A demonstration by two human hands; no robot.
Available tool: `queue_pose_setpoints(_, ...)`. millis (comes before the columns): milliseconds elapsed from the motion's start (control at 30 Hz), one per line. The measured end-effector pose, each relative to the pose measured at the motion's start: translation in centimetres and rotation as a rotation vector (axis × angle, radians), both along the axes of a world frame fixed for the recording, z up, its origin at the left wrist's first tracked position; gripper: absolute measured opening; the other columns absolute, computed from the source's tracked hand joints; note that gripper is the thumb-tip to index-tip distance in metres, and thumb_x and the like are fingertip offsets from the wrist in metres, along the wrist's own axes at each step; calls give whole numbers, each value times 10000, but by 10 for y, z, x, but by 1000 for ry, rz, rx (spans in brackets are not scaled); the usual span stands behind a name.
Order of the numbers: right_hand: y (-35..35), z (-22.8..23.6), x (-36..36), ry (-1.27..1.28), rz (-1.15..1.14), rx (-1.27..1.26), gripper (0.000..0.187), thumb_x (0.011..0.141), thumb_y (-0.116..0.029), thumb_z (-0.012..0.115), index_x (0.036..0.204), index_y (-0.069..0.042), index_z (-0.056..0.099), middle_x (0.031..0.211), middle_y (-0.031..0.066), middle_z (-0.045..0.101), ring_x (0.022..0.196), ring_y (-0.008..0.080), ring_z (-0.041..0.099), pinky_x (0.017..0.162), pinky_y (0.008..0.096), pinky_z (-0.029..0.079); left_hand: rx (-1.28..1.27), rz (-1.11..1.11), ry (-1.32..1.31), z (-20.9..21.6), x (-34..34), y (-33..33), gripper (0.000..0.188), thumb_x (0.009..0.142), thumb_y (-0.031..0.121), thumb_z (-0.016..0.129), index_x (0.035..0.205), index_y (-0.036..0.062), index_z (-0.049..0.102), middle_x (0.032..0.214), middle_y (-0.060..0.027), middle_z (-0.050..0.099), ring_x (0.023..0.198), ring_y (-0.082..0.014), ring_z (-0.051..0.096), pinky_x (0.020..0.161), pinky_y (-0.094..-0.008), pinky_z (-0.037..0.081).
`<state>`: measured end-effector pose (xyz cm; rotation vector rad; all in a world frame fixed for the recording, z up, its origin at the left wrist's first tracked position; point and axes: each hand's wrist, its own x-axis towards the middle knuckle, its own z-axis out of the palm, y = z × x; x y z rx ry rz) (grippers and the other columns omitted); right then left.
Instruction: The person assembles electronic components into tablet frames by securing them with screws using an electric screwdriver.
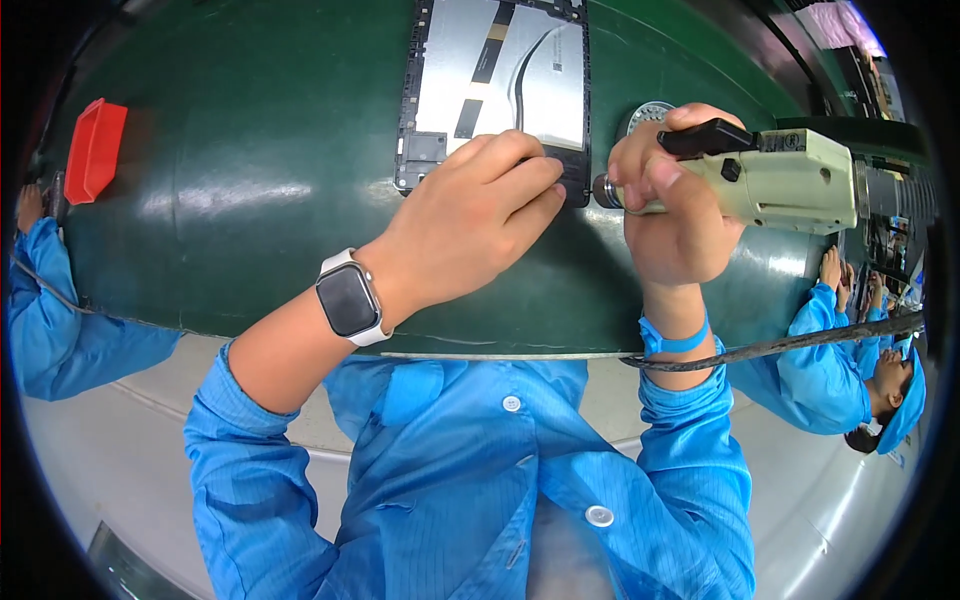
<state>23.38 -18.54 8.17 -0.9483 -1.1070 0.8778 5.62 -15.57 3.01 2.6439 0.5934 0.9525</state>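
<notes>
An open tablet-like device (pixel 545 85) lies on the green bench, its silver metal plate facing up inside a black frame. Dark flat ribbon strips (pixel 489 60) and a thin black cable (pixel 519 85) run along the plate. My left hand (pixel 480 215) rests over the device's near edge, fingers curled and pressed together; what they pinch, if anything, is hidden. In my right hand (pixel 680 195) is a pale green electric screwdriver (pixel 790 180) with a black lever. It lies nearly level, its dark nose (pixel 603 191) pointing left, close beside the device's near right corner.
Partly behind my right hand sits a round silver dish (pixel 652 112). A red plastic bin (pixel 95 150) stands at the far left. The black cord (pixel 780 348) crosses my right wrist, which wears a blue strap (pixel 675 342). Co-workers in blue sit on both sides.
</notes>
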Motion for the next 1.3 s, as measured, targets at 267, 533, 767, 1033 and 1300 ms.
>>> queue_pose_setpoints(267, -1, -15, 14, -191, -42, 113, 321, 793, -18, 604, 1102, 22, 529, 656, 65, 504, 548, 154, 496, 537, 296, 444, -43, -3, 12, 6, 7, 3, 248, 770, 80, 661, 1000, -6, 695, 1089, -85, 607, 1037, -276, 579, 855, -379, 507)
queue_pose_setpoints(533, -5, 5, 27, 154, -102, -21, 352, 760, 24, 612, 1108, 51, 571, 697, 75, 579, 546, 137, 538, 501, 268, 438, 53, -11, 46, 13, 6, -1, 237, 748, 16, 703, 984, -5, 693, 1081, -113, 642, 1020, -295, 611, 827, -405, 524)
queue_pose_setpoints(767, -9, -11, 72, 204, -214, 75, 314, 738, 90, 597, 1051, 72, 601, 745, 79, 619, 557, 117, 570, 484, 240, 453, 32, -42, 22, 14, 9, 0, 320, 685, -56, 744, 993, -20, 666, 1049, -144, 632, 941, -329, 618, 761, -412, 539)
queue_pose_setpoints(1033, -6, -20, 70, 176, -277, 3, 323, 731, 73, 581, 1054, 72, 580, 744, 99, 622, 553, 126, 569, 478, 248, 454, 28, -44, 18, 12, 8, 6, 318, 681, -58, 746, 987, -18, 666, 1046, -145, 637, 942, -329, 618, 758, -408, 536)
queue_pose_setpoints(1300, -7, -21, 67, 174, -324, 1, 326, 728, 91, 561, 1054, 73, 564, 735, 108, 614, 543, 130, 562, 475, 257, 451, 28, -29, 53, 11, 8, 7, 223, 732, -6, 701, 955, -15, 701, 1061, -111, 651, 1008, -282, 620, 814, -387, 531)
